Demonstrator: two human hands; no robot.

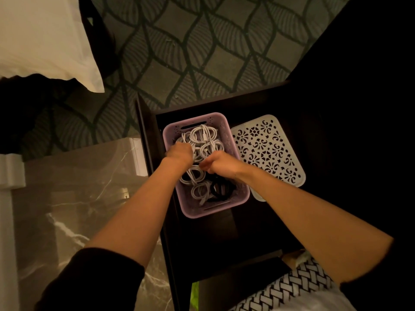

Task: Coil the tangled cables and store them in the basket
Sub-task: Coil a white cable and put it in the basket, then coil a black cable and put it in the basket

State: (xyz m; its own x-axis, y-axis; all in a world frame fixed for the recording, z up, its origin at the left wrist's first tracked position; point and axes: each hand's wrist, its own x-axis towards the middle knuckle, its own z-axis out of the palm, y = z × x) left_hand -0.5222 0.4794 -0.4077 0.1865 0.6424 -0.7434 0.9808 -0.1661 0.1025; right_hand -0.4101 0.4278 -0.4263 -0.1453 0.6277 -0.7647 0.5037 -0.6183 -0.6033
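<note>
Head view: lilac basket on dark shelf, white lid just beside it. Inside basket: coiled white cables, black cable at near end.

Hands: left hand curls into white cables, gripping coil. The right hand is curled above basket middle; whether it holds anything, cannot tell.

Step, judged: tucking last coils. Next: let go, lift clear without snagging loops.

Surface: we see a dark tabletop filling the centre and right of the frame.
Basket: a lilac basket stands directly on it, at centre.
Lid: a white cut-pattern lid lies flat just right of the basket, touching its side.
Beyond: patterned carpet fills the upper frame.
</note>
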